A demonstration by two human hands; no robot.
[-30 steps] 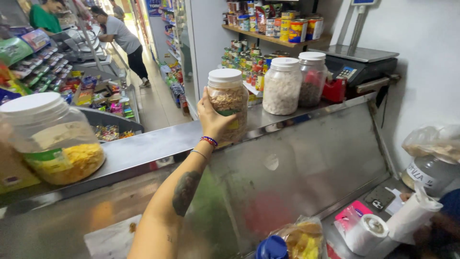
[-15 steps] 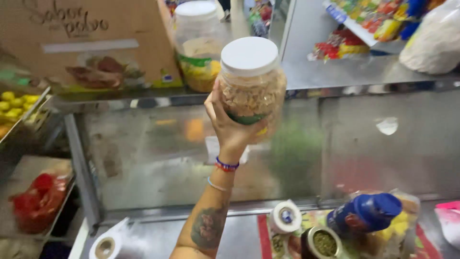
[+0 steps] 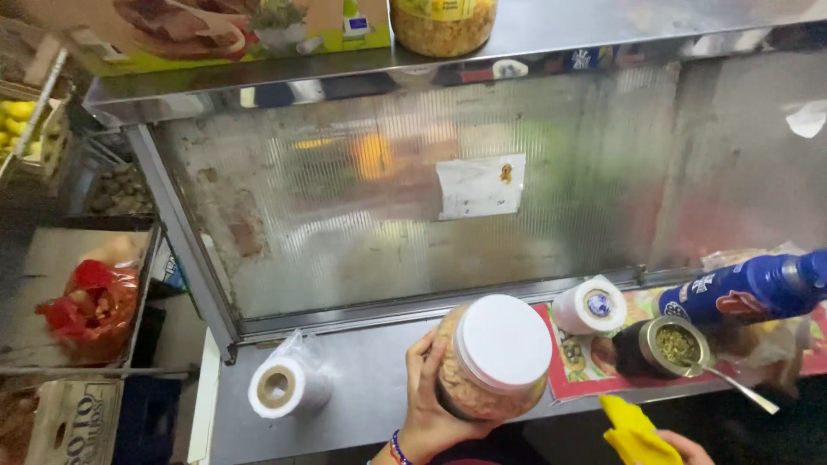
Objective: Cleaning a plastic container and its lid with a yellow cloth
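My left hand [image 3: 428, 405] grips the side of a clear plastic jar [image 3: 491, 357] with a white lid, filled with a pale brown grainy food. The jar is low over the steel counter [image 3: 370, 379], just in front of the ribbed glass panel [image 3: 388, 215]. At the bottom right edge, my right hand [image 3: 687, 447] is only partly in view, its fingers on a yellow cloth [image 3: 633, 430]. A bracelet shows on my left wrist.
A roll of plastic bags [image 3: 280, 387] stands left of the jar. To the right are a white roll [image 3: 591, 305], a cup of green herb with a metal straw [image 3: 676, 344], a lying blue bottle [image 3: 749, 288] and a red mat [image 3: 586, 370]. Another jar [image 3: 444, 21] sits on the upper shelf.
My left hand has brought the jar down from the upper shelf to just above the lower counter. The view has tilted down, and my right hand with the yellow cloth has come into sight.
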